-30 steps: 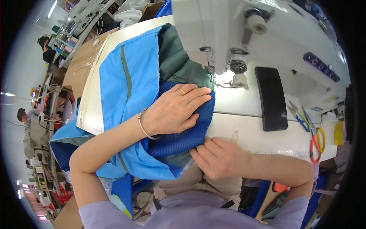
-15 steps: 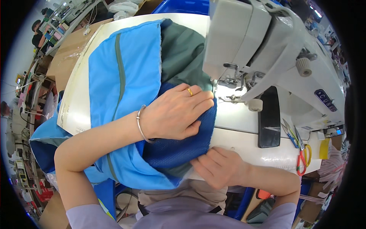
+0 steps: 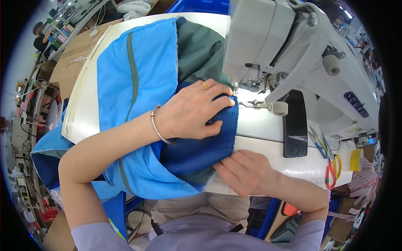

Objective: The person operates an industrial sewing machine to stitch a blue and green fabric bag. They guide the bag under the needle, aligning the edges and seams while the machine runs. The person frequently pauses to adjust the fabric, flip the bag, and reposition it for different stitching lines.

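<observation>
My left hand (image 3: 190,109) lies over dark blue mesh fabric (image 3: 199,152), its fingers apart and thumb spread. Its fingertips rest close to the presser foot (image 3: 235,88) of a white sewing machine (image 3: 255,37). The mesh's right edge runs under or right beside the foot; which one, I cannot tell. Lower down, my right hand (image 3: 247,171) pinches the near right corner of the mesh between thumb and fingers. Joined to the mesh are dark green lining (image 3: 199,54) and light blue fabric (image 3: 155,62) with a green zipper strip (image 3: 132,71), spread to the left.
Right of the needle area lies a black flat panel (image 3: 295,125). Red-handled scissors (image 3: 331,169) and a yellow tape roll (image 3: 356,160) sit at the table's right. A blue bin (image 3: 197,6) stands behind. Far left, a person (image 3: 41,42) is at another bench.
Both hands have shifted slightly away from my body, and the mesh fabric has moved with them along the presser foot. The view has tilted a little.
</observation>
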The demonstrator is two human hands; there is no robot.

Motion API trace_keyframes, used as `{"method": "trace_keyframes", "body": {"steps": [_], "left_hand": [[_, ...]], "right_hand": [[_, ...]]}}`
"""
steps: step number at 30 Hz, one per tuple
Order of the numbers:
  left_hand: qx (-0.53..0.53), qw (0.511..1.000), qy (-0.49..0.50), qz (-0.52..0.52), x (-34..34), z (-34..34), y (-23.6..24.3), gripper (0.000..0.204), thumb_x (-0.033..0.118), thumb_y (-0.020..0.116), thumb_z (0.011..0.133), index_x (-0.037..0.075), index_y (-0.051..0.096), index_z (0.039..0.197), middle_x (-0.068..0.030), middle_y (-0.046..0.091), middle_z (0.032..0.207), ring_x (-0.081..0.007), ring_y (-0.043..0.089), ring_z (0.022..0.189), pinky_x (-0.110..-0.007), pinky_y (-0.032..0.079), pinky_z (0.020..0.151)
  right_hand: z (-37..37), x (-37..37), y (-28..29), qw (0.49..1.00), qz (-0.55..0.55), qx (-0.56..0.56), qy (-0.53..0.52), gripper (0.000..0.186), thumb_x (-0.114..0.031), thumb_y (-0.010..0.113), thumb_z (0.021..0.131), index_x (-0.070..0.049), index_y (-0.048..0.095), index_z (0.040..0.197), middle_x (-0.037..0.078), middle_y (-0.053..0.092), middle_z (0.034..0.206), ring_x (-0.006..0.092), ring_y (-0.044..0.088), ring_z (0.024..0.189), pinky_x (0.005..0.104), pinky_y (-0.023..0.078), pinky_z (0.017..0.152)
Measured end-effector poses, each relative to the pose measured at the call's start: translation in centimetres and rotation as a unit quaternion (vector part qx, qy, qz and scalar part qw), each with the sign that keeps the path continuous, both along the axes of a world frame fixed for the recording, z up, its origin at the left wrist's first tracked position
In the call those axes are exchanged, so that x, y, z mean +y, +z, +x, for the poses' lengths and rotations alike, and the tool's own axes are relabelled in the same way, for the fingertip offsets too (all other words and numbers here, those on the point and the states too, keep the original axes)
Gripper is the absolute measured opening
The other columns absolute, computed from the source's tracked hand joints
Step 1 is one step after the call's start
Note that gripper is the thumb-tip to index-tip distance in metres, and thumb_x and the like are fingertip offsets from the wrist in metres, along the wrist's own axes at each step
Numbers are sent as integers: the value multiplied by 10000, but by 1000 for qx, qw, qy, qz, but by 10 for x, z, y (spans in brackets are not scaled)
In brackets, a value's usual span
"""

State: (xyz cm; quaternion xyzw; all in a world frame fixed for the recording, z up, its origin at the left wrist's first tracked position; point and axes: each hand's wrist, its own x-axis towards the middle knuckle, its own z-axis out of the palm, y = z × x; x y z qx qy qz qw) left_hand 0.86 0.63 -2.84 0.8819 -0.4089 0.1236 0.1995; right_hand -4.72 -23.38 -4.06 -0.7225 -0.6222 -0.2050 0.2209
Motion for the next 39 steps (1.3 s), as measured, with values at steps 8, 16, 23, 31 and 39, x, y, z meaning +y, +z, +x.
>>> {"method": "trace_keyframes", "body": {"steps": [8, 16, 23, 31, 39], "left_hand": [[-10, 1000, -11, 1, 2, 7, 0, 506, 180, 748, 769, 50, 643, 1246, -174, 622, 1219, -360, 596, 1106, -445, 516, 960], [-16, 1000, -16, 2, 3, 8, 0, 499, 173, 747, 779, 47, 642, 1250, -164, 625, 1196, -349, 594, 1102, -437, 510, 971], [-5, 1000, -14, 20, 6, 10, 1, 517, 211, 743, 798, 45, 636, 1275, -158, 627, 1178, -342, 593, 1111, -435, 494, 993], [-23, 998, -13, 54, 8, 6, 7, 460, 210, 728, 824, 71, 661, 1257, -130, 618, 1303, -315, 581, 1156, -424, 494, 1001], [-3, 999, -43, 17, 13, 14, 3, 475, 198, 736, 850, 110, 672, 1312, -175, 606, 1356, -356, 591, 1155, -449, 492, 1031]], "right_hand": [[-1, 0, -6, 1000, 13, -12, -24, 347, -100, 667, 688, 48, 705, 999, 88, 625, 872, 212, 611, 794, 293, 500, 652], [0, 1, -3, 999, 12, -17, -26, 327, -98, 685, 702, 41, 709, 997, 88, 632, 874, 209, 620, 800, 295, 504, 650], [3, 3, -6, 999, 21, -18, -29, 315, -90, 688, 703, 46, 714, 986, 96, 645, 885, 215, 628, 811, 297, 504, 649], [0, 7, -6, 998, 11, -36, -42, 312, -107, 687, 709, 40, 714, 982, 89, 638, 877, 214, 627, 821, 287, 492, 642], [1, 5, -1, 999, -5, -17, -39, 279, -103, 679, 698, 20, 708, 947, 75, 626, 854, 204, 604, 778, 298, 488, 621]]}}
